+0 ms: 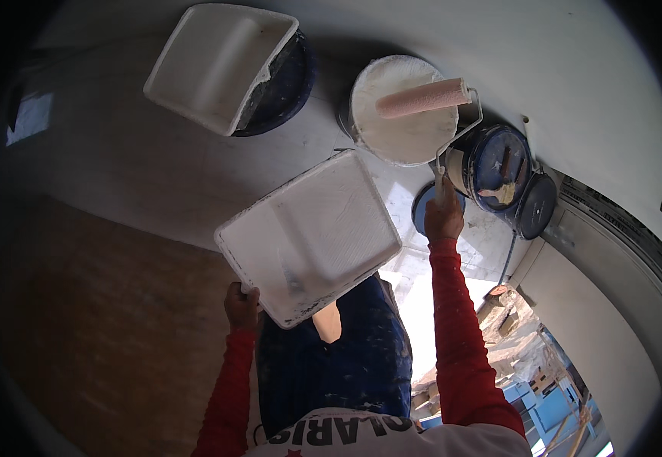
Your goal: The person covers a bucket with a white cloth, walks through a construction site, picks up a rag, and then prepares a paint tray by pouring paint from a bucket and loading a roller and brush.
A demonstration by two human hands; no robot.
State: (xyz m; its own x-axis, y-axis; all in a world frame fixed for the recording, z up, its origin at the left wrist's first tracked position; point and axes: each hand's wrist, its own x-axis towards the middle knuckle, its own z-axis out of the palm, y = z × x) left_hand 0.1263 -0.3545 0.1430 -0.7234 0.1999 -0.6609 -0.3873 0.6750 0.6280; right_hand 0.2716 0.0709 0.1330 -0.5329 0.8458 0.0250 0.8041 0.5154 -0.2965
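Note:
My left hand (242, 306) is closed on the near left corner of a white paint tray (323, 221), held tilted in front of my legs. Thin white paint coats the tray, and its rim is stained dark in places. My right hand (444, 212) grips the handle of a paint roller (424, 98). The roller's pinkish sleeve is over a bucket of white paint (399, 137); whether it touches the paint I cannot tell. A wire frame (477, 114) joins sleeve and handle.
Another white tray (220, 65) rests on a dark bucket (284, 87) at the far left. Right of the paint bucket is a dark blue bucket (491, 164) with a paintbrush (501, 192) on its lid. A pale wall (590, 91) rises at the right; brown sheeting (118, 305) covers floor at left.

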